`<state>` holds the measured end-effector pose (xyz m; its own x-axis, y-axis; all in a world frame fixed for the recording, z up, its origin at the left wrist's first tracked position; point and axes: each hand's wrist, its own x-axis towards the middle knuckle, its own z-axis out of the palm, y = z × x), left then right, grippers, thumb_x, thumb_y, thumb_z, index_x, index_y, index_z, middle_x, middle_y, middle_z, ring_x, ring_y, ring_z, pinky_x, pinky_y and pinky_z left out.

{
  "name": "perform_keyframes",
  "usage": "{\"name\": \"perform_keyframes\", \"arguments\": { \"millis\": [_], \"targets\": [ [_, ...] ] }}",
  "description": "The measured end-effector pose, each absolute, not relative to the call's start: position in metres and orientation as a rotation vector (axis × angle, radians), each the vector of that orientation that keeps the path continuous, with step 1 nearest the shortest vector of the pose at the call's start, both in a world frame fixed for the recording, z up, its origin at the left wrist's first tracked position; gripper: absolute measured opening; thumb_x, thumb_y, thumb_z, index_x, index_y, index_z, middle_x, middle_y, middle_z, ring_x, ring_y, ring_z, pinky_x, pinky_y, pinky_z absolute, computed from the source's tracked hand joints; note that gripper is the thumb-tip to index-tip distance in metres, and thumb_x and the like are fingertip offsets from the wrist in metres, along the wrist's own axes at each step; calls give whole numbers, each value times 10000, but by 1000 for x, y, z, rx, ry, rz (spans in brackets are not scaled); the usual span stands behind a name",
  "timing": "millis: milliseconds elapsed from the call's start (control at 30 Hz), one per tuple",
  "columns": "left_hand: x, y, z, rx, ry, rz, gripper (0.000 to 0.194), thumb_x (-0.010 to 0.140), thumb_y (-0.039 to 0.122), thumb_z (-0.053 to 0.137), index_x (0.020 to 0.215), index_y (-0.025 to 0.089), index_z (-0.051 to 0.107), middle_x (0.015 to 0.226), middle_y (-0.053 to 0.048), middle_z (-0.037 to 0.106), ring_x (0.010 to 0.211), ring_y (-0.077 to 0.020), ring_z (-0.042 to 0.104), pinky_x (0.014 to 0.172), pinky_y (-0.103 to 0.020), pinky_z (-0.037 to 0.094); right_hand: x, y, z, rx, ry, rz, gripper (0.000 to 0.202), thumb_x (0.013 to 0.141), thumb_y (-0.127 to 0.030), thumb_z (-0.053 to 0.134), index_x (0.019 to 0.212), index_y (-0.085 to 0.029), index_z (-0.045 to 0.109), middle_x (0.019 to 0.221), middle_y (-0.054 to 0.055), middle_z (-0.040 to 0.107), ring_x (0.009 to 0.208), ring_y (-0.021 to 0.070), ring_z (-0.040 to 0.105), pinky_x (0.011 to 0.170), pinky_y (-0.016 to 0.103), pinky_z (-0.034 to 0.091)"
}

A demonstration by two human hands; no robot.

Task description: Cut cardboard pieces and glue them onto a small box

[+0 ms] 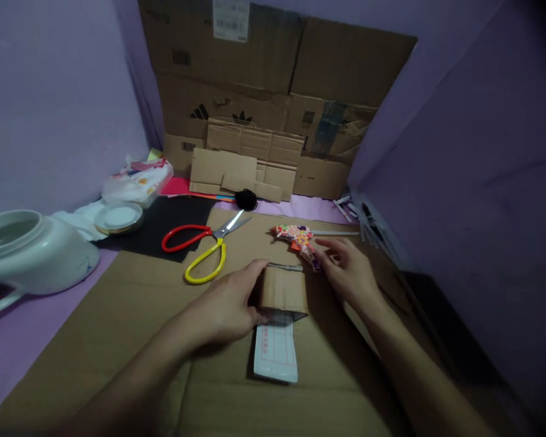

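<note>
My left hand (pixel 234 300) holds a small folded cardboard piece (pixel 284 290) by its left side, fingers partly hidden behind it. Beneath the piece, a white packet with pink print (pixel 275 355) lies on the cardboard sheet (pixel 227 388) and sticks out toward me. My right hand (pixel 348 273) is beside the handle of a floral-patterned glue gun (pixel 300 238), its thumb and fingers curved and apart. Whether its fingertips touch the handle is hard to tell. Scissors (pixel 216 238) with one red and one yellow handle lie spread beyond my left hand.
A white ceramic pot (pixel 50 258) stands at the left, near a round lid (pixel 118 216) and black paper (pixel 164 227). Black yarn (pixel 246 199) and cardboard pieces (pixel 222 169) are at the back. Glue sticks (pixel 374 227) lie back right; a dark flat object (pixel 441 321) is at right.
</note>
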<state>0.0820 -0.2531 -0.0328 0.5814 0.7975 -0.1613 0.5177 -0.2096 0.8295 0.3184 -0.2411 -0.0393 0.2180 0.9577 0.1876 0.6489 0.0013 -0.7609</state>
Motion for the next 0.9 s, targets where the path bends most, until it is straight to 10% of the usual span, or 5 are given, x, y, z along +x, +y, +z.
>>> {"name": "perform_keyframes", "arguments": {
  "millis": [133, 300, 633, 900],
  "targets": [
    [82, -252, -35, 1836, 1033, 437, 613, 693, 329, 711, 1235, 252, 436, 1167, -86, 617, 1036, -287, 586, 845, -395, 471, 320, -302, -46, -1478, -1861, 569, 560, 770, -363, 640, 1285, -220, 475, 1212, 103, 530, 1036, 245, 556, 898, 386, 451],
    [83, -254, -39, 1753, 947, 566, 820, 686, 216, 730, 1367, 338, 291, 1341, -54, 496, 1156, -251, 523, 960, -397, 418, 304, -341, -68, -1269, -2063, 489, 940, 756, -412, 675, 1464, -268, 73, 1533, 106, 61, 1393, 336, 133, 1089, 501, 264],
    [80, -252, -37, 1792, 873, 553, 697, 715, 114, 639, 1319, 320, 359, 1326, -29, 504, 1157, -214, 522, 976, -358, 426, 297, -333, -70, -1179, -1922, 607, 830, 826, -450, 577, 1460, -300, 63, 1524, 105, 132, 1359, 335, 256, 1056, 528, 326],
    [76, -254, -36, 1909, 940, 470, 815, 675, 10, 501, 1392, 320, 270, 1333, -58, 506, 1179, -243, 506, 979, -394, 421, 291, -320, -61, -1173, -1916, 592, 564, 859, -375, 565, 1376, -384, 341, 1481, 67, 275, 1348, 290, 303, 1038, 505, 361]
  ]
}}
